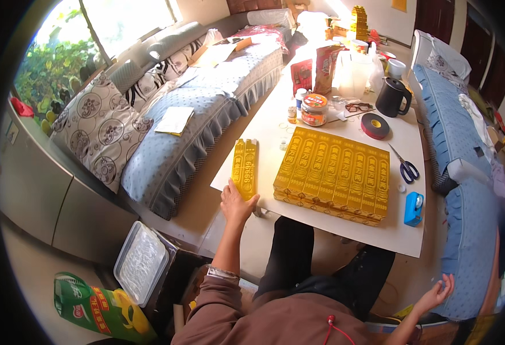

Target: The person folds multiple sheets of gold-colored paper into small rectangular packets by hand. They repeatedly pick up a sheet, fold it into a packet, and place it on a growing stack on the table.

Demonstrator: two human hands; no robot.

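My left hand [236, 203] grips the near end of a narrow gold printed cardboard piece [243, 166] at the table's left edge; the piece looks flat or folded. To its right, gold printed boxes [332, 172] lie side by side in a stacked block on the white table [261, 125]. My right hand [438, 293] is off the table at the lower right, palm up, fingers loosely curled, with nothing in it. Right of the block are scissors with dark handles [407, 170], a blue tape dispenser [413, 209] and a roll of dark tape [374, 126].
Behind the boxes stand a jar with an orange lid [314, 110], a black electric kettle [393, 97], eyeglasses [358, 107] and red bags [301, 76]. Blue-covered sofas [192, 108] flank the table. A plastic tub [142, 263] and a green bag [101, 306] are at the lower left.
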